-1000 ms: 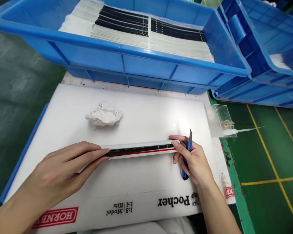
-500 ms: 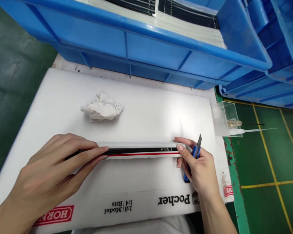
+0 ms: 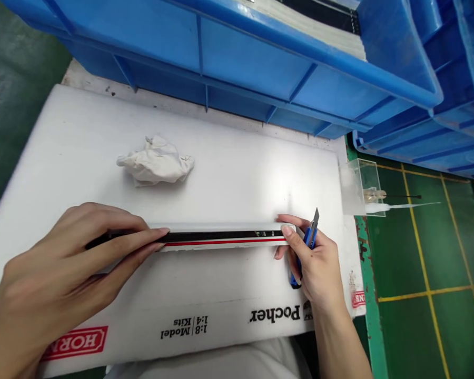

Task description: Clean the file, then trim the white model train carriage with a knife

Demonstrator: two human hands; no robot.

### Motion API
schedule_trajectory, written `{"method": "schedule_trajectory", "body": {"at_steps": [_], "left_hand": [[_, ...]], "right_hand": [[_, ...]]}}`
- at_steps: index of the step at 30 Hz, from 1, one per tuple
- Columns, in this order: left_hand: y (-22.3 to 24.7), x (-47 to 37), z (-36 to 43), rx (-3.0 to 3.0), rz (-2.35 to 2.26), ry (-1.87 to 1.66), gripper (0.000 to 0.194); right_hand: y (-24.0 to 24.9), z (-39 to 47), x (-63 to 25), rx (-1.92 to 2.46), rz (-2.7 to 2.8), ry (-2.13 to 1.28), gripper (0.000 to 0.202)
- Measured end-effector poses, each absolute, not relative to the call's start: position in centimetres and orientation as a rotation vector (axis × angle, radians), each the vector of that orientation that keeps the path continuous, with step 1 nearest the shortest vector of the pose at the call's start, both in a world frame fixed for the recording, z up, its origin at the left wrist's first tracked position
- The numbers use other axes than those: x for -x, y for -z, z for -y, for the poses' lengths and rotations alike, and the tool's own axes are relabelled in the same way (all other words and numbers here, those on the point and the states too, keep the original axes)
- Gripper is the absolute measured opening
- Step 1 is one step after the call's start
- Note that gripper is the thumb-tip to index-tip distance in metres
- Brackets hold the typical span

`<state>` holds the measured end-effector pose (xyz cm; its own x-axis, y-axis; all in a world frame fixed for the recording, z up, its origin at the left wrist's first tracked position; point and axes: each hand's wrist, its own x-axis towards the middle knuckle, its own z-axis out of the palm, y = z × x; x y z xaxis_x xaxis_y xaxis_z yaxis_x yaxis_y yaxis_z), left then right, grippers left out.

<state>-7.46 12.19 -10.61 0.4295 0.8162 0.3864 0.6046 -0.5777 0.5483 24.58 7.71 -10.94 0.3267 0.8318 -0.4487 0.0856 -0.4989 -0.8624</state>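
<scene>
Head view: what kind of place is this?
Likely a model-train factory bench: blue bins stacked with long white strips, both hands on a striped coach side, blue utility knife, green marked floor.

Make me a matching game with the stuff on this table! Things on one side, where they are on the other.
Things:
1. knife
2. long strip
3. crumpled cloth
4. blue bin

Places:
A. at the far edge of the table
B. in the right hand
C. lying alone on the white sheet
D. held at both ends, left hand and right

Pairs: 1-B, 2-D, 3-C, 4-A
</scene>
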Motion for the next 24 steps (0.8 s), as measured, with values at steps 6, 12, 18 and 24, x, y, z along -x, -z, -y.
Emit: {"method": "schedule_trajectory", "body": {"at_steps": [6,12,18,24], "left_hand": [[10.7,7.2,-12.1,-2.449,-1.179,-0.924,0.041],[9.9,5.8,-10.6,-2.673,-1.370,-0.760,0.052],[9.4,-4.9,-5.7,-2.415,-1.061,-0.697,0.067],[10.8,-9.8,-3.9,-2.322,-1.231,-0.413,0.076]], "right_hand": [[10.4,-6.9,-24.6,1.889,0.810,-1.206,0.051],[10.8,-6.9,-24.9,1.866,0.801,-1.244,0.054],[11.2,-6.7,-24.8,1.850,0.780,-1.223,0.054],[11.3,-6.7,-25.0,1.841,0.778,-1.248,0.055]]}}
